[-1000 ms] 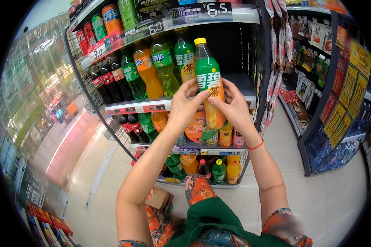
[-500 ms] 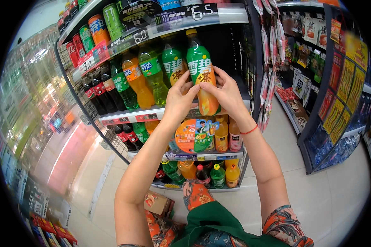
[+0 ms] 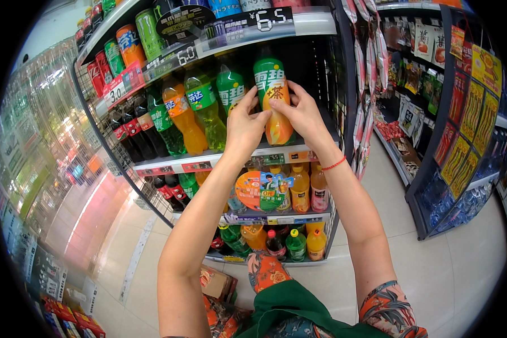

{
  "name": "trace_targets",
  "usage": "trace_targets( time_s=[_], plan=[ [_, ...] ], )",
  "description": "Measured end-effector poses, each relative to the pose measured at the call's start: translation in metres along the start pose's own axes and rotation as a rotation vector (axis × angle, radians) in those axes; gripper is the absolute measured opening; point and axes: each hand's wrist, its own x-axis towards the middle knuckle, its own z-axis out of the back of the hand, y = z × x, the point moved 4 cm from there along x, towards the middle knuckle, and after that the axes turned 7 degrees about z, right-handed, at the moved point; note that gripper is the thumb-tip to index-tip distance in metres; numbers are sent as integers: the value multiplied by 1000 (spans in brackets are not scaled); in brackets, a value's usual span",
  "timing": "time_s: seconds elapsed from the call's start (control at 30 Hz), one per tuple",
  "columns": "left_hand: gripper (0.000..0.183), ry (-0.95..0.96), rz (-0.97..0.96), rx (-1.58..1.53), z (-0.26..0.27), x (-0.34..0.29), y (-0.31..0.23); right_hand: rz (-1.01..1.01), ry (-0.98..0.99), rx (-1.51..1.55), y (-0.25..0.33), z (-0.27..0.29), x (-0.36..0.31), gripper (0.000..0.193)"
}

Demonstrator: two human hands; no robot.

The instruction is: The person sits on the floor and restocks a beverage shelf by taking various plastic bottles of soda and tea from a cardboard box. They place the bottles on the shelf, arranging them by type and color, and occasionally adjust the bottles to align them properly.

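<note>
Both my hands are on a plastic drink bottle (image 3: 278, 125) with a green and orange label. It stands nearly upright in the middle shelf's opening, its top in the shade under the shelf above. My left hand (image 3: 244, 127) closes on its left side, with fingertips at the label and the thumb toward the front. My right hand (image 3: 305, 116) grips the right side, its thumb pressed on the label. A similar green bottle (image 3: 229, 84) stands just left, partly behind my left hand. Whether the held bottle's base touches the shelf I cannot tell.
Left along the shelf stand a yellow-green soda bottle (image 3: 213, 121), an orange soda bottle (image 3: 187, 124) and dark cola bottles (image 3: 130, 132). Cans (image 3: 150, 35) line the shelf above. A round promotional sign (image 3: 256, 190) hangs below my hands. A cardboard box (image 3: 217, 283) sits on the floor by my leg.
The bottle has moved back and slightly up in view, into the shelf; its yellow cap, plain before, is now in shade under the upper shelf. Both hands have moved with it.
</note>
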Motion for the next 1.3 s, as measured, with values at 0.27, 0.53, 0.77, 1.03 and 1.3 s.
trace_targets(
  time_s=[0.27, 0.53, 0.77, 1.03, 1.3],
  plan=[
    [66, -12, -38, -98, -12, 4, 14, 57, -15, -69, -21, -3, 5, 70],
    [69, -10, -68, -62, -19, 9, 26, 100, -18, -43, -30, -5, 6, 68],
    [71, -57, -72, -14, -25, 6, 36, 66, 55, -59, -38, -5, 3, 71],
    [76, -180, -74, 150, -27, -4, 63, 21, 101, -435, -30, 3, -14, 71],
    [69, -88, 19, 83, -31, 3, 75, -16, 103, -542, -27, 0, -15, 65]
  ],
)
